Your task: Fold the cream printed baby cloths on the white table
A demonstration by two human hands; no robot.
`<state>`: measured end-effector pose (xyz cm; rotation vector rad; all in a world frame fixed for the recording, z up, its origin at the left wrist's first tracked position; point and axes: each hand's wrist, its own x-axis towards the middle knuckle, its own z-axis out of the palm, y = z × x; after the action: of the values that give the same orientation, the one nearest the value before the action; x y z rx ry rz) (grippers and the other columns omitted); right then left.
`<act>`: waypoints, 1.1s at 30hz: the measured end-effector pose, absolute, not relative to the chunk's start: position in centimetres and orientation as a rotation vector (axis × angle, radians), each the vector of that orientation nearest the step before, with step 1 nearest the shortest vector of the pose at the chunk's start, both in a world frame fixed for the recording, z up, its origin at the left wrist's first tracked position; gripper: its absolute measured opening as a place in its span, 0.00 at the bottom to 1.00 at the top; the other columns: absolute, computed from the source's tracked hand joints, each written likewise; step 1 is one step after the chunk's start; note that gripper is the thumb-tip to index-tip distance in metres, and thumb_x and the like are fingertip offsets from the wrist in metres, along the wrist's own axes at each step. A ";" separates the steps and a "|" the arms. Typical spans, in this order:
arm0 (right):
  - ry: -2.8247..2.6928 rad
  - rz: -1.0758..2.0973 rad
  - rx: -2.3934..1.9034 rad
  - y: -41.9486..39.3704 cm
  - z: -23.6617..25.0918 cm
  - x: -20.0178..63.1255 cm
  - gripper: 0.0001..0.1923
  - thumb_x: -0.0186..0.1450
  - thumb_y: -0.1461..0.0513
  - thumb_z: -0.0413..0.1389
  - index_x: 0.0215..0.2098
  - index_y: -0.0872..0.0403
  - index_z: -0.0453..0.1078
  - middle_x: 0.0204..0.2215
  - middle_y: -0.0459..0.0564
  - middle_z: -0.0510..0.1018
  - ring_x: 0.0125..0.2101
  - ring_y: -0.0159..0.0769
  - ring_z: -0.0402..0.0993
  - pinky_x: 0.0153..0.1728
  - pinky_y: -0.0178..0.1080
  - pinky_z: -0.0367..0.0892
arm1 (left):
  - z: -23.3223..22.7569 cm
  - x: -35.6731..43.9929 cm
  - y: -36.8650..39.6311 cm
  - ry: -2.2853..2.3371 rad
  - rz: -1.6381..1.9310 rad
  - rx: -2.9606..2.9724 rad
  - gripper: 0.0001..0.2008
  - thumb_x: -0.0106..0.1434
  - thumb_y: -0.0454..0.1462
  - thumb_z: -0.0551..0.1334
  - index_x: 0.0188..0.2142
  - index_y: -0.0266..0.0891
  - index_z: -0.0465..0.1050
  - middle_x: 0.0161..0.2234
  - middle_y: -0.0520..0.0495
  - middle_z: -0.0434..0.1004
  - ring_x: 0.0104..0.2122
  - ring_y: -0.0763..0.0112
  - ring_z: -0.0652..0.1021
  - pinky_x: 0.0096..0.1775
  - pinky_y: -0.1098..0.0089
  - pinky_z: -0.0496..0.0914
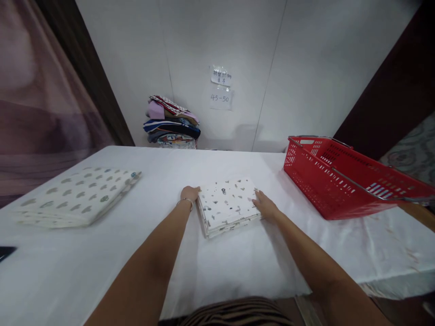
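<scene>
A folded white cloth with small dark prints lies in the middle of the white table, several layers thick. My left hand rests against its left edge, a bracelet on the wrist. My right hand presses against its right edge, fingers on the cloth. Both hands clasp the folded cloth from the sides while it lies flat on the table.
A larger folded cloth with grey-green spots lies at the left. A red plastic basket stands at the right. A stack of folded fabrics sits against the back wall, below paper notes. A dark object pokes in at the far left.
</scene>
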<state>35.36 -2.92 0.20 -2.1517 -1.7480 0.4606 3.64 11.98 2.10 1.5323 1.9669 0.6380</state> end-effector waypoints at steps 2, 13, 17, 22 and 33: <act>-1.708 0.523 -2.123 -2.9 0.5 35.4 0.29 0.64 0.57 0.49 0.62 0.58 0.55 0.63 0.59 0.53 0.62 0.44 0.47 0.60 0.46 0.49 | 2.4 3.7 11.7 1.955 0.590 1.553 0.13 0.53 0.44 0.64 0.27 0.33 0.74 0.35 0.34 0.79 0.42 0.52 0.76 0.38 0.67 0.66; -1.194 0.779 -2.061 -6.1 2.7 38.8 0.26 0.62 0.56 0.53 0.56 0.59 0.64 0.40 0.55 0.78 0.34 0.36 0.75 0.34 0.36 0.69 | 5.2 2.7 1.4 1.528 0.819 2.110 0.13 0.62 0.44 0.54 0.39 0.40 0.70 0.42 0.46 0.73 0.41 0.68 0.72 0.43 0.70 0.65; -1.120 0.845 -2.124 -6.6 2.3 38.5 0.27 0.61 0.54 0.54 0.54 0.60 0.66 0.41 0.58 0.76 0.28 0.33 0.72 0.24 0.33 0.68 | 4.7 2.2 -2.7 1.090 0.673 2.400 0.11 0.62 0.43 0.54 0.30 0.41 0.72 0.35 0.48 0.73 0.42 0.67 0.70 0.46 0.68 0.63; -1.199 0.768 -2.180 -6.5 1.8 38.7 0.26 0.59 0.54 0.55 0.52 0.59 0.68 0.43 0.58 0.76 0.32 0.36 0.72 0.29 0.36 0.68 | 3.6 1.3 -4.2 1.034 0.710 2.359 0.10 0.63 0.40 0.54 0.30 0.41 0.72 0.36 0.48 0.73 0.42 0.68 0.70 0.48 0.67 0.63; -1.947 0.274 -1.542 -8.5 4.7 28.5 0.12 0.64 0.58 0.49 0.38 0.51 0.73 0.40 0.52 0.76 0.44 0.40 0.69 0.48 0.42 0.62 | 2.3 0.8 -8.0 1.407 0.809 1.863 0.07 0.58 0.39 0.58 0.30 0.40 0.73 0.33 0.51 0.73 0.34 0.73 0.72 0.37 0.72 0.67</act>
<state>28.47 -8.55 4.67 -1.5418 -1.9467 0.2740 0.80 -8.03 2.25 1.8635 1.4069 0.8090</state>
